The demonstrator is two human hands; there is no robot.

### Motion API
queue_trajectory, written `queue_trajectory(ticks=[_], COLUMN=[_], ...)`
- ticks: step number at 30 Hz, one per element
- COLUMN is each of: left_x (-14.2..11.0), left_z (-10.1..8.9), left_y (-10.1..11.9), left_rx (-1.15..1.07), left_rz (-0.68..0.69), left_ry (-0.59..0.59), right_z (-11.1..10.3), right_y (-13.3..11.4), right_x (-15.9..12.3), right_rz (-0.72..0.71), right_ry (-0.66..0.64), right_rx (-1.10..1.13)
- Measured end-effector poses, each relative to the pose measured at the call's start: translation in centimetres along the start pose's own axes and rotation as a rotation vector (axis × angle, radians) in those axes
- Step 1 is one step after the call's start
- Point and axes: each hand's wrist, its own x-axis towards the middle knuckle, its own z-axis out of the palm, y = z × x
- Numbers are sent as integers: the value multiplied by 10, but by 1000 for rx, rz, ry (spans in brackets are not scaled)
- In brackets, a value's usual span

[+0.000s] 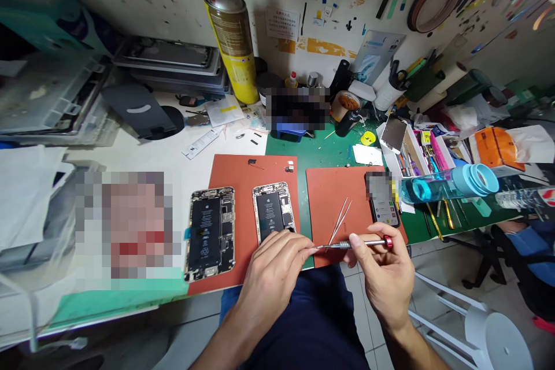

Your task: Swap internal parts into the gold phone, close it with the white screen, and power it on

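Note:
In my right hand (385, 269) is a slim screwdriver (366, 243) with a red cap, held nearly level and pointing left. My left hand (277, 266) is closed in a pinch right at the screwdriver's tip; whatever sits between those fingertips is too small to make out. Just behind the screwdriver shaft, a pair of metal tweezers (340, 221) shows over the right red mat. An opened phone (273, 211) with its battery exposed lies beyond my left hand, which hides its lower part. Farther left rests a second opened phone (210, 234).
Two red mats (243, 170) cover part of the bench. At the right mat's edge lies a lit phone (384, 199), near a blue water bottle (451, 182) on its side. A tall spray can (232, 37) stands by the wall. Small parts (289, 167) sit on the left mat.

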Motion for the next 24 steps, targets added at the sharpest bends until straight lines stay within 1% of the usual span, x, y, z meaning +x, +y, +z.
queue_trajectory(ticks=[2, 4, 7, 10, 14, 17, 19, 21, 22, 24], left_x=[-1, -3, -2, -1, -3, -9, -11, -12, -12, -10], left_z=[0, 0, -1, -2, -3, -9, -16, -24, -27, -30], left_y=[0, -1, -1, 0, 2, -1, -6, -13, -18, -27], left_rx=[37, 67, 90, 105, 119, 180, 276, 415, 488, 599], left_rz=[13, 14, 15, 23, 39, 24, 20, 53, 82, 139], left_ry=[-3, -10, -34, -39, -43, -27, 20, 63, 61, -5], right_z=[-2, -5, -9, -10, -10, -10, -10, -10, -10, -7], right_y=[1, 2, 2, 0, 0, 0, 1, 0, 0, 0], right_x=[-4, -7, -8, -5, -3, -2, 0, 4, 6, 10], right_rz=[-69, -147, -249, -301, -273, -235, -219, -216, -217, -221], right_ry=[17, 8, -56, -113, -137, -109, -67, -31, -21, -19], right_rx=[-64, -114, -150, -165, -145, -148, -172, -190, -194, -204])
